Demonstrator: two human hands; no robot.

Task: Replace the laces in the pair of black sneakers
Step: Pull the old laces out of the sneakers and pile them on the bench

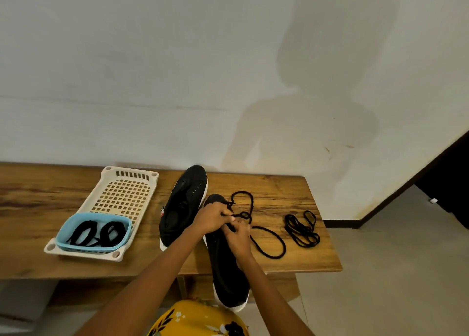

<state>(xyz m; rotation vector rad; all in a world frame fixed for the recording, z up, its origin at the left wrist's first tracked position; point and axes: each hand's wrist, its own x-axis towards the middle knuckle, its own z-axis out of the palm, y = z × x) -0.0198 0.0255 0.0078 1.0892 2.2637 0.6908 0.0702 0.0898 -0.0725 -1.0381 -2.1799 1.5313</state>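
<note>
The near sneaker (228, 267) lies toe-away on the table (291, 259), its heel overhanging the front edge — your hands meet over its eyelets. Your left hand (212, 219) pinches the black lace (269, 236) at the top of the shoe; your right hand (238, 239) curls round the same lace just below. The lace loops loose to the right. The second sneaker (184, 201) lies just beside, left. A coiled lace (302, 228) sits further right, and a blue tub (66, 230) of laces rests in a cream tray (106, 181).

Hands (223, 224) cover the near sneaker's (228, 272) eyelets; worktop (38, 259) cut off at left edge, left of the cream tray (121, 196).
</note>
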